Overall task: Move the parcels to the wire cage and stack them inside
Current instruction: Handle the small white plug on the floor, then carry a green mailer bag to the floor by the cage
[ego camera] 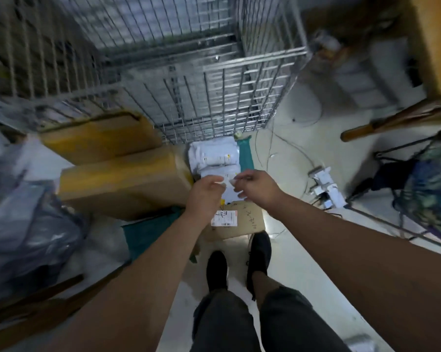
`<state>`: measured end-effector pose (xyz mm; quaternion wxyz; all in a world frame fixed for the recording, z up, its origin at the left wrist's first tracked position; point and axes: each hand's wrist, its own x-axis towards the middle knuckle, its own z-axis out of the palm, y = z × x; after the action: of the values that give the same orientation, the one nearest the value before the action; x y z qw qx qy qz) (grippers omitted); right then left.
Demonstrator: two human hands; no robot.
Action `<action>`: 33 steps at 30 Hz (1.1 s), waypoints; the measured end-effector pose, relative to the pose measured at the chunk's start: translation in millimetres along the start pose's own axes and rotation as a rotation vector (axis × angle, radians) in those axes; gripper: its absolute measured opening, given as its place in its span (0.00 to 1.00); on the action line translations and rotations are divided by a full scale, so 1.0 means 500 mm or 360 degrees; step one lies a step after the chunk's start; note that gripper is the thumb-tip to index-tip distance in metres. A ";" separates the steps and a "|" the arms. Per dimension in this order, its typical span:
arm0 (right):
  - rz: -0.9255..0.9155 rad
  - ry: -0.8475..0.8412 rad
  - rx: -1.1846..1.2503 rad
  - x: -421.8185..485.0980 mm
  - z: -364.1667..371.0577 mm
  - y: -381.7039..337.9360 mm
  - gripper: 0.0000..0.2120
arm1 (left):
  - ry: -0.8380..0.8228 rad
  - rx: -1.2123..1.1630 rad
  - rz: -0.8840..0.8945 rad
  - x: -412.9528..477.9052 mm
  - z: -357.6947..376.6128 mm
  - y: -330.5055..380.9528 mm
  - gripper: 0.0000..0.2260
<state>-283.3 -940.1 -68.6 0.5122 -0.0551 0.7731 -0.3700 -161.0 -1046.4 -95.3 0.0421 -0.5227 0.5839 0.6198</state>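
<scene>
Nearby: brown cartons (123, 179) left of white parcels (214, 153) | wire cage (189, 85) behind

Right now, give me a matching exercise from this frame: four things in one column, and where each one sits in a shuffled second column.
Things:
1. cage
2. white parcels
3. labelled box
4. power strip

Places:
A. on the floor, out to the right of the right hand
B. just ahead of the shoes
C. farthest from the person, behind the other three
D. at the foot of the cage, by the fingertips

Pairs: 1-C, 2-D, 3-B, 4-A
</scene>
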 end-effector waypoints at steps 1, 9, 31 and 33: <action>-0.0001 0.0007 0.0028 -0.044 -0.012 -0.020 0.05 | -0.0032 0.0055 0.0031 -0.039 -0.008 0.027 0.13; -0.0041 0.0258 0.0185 -0.364 -0.075 -0.066 0.08 | -0.0178 0.0474 0.0324 -0.299 -0.026 0.189 0.09; 0.0220 0.1251 0.1158 -0.959 -0.318 0.488 0.06 | -0.1238 0.1444 0.0836 -0.817 0.579 0.121 0.07; 0.0260 0.1344 0.1232 -1.014 -0.333 0.566 0.04 | -0.1359 0.1533 0.0867 -0.878 0.646 0.082 0.07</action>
<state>-101.0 -415.2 168.0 0.1691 0.3486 0.7206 -0.5750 -183.7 -566.3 164.9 0.3379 0.0085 0.8363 0.4316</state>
